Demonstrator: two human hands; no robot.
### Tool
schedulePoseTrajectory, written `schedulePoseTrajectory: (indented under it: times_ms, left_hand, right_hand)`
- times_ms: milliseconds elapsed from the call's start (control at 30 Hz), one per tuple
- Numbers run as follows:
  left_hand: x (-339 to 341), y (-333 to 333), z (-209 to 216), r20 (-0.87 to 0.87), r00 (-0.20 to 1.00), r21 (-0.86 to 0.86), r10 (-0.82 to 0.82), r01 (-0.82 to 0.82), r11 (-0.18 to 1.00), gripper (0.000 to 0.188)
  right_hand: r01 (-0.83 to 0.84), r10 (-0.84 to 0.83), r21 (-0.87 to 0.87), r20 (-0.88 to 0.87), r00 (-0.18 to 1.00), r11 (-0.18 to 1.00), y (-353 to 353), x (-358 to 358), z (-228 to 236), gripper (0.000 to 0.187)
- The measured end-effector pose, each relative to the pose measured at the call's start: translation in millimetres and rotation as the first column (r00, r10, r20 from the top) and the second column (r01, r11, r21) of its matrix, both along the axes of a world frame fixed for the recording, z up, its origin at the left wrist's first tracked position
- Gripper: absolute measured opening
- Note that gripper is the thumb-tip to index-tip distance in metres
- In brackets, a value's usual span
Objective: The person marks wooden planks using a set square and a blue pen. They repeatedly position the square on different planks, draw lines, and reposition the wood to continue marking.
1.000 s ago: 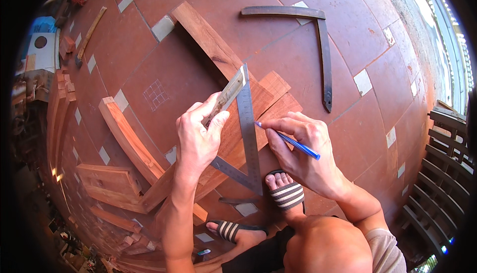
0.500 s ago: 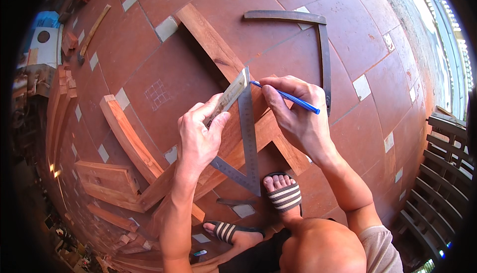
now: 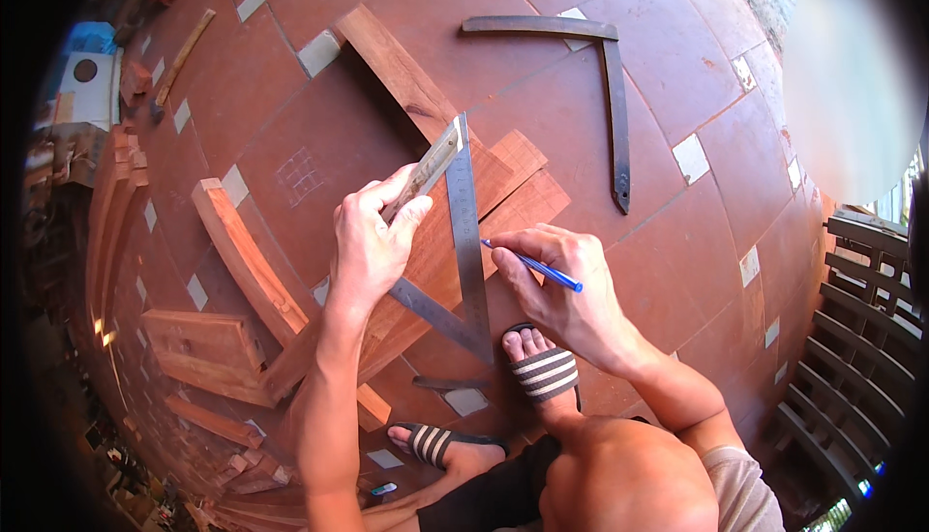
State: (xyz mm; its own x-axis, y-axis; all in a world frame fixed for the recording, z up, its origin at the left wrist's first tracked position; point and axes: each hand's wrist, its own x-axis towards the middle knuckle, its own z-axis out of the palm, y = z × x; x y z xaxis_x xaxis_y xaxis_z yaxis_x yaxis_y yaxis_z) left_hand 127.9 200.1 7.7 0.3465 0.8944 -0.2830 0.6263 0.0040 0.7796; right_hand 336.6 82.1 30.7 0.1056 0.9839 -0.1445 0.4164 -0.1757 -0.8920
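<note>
In the head view, find the left fingers [image 3: 389, 187] wrapped snugly round a pale bar [image 3: 431, 166], thumb on top. Just right of them, see a ruled steel blade [image 3: 466, 222] slanting above the overlapping boards [image 3: 530, 201], between both sets of fingers. Pinched in the right fingers [image 3: 527, 242], find a blue pen [image 3: 552, 272], tip just beside the blade's right edge; cannot tell whether touching the boards. For a clean line, probably best to press the blade flat with the left fingers, lean the pen at one steady angle against the edge, and draw lightly without nudging the metal. For writing, note graduations and small figures along the blade, too fine to read. On the floor [image 3: 281, 116] left of the left fingers, notice a pale grid [image 3: 300, 176] without letters. Find no legible brand or label.
</note>
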Motion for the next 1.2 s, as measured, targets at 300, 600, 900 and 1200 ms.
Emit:
schedulePoseTrajectory:
  times_ms: [300,600,900,1200]
  left_hand:
    - [22.1,6.8,57.8,0.468,0.873,-0.146,0.136,-0.076,0.986,0.056]
    - [-179.6,-32.2,61.2,-0.106,0.990,-0.043,0.092,-0.097,0.994,0.063]
    - [-217.6,-156.8,27.2,-0.438,0.894,0.054,-0.092,0.128,0.990,0.099]
    - [-206.6,-168.4,-15.1,-0.383,0.921,0.097,-0.071,0.116,0.988,0.082]
  right_hand:
    - [0.337,-0.318,0.043,-0.235,0.919,0.941,-13.3,-11.8,-11.7,0.024]
    - [0.639,-0.641,0.097,-0.012,0.767,0.763,15.4,127.4,-93.6,0.034]
    - [0.520,-0.496,0.093,0.479,0.725,0.849,-14.3,217.8,-229.1,0.056]
    - [0.325,-0.412,0.253,0.559,0.720,0.911,-22.5,230.6,-263.3,0.061]
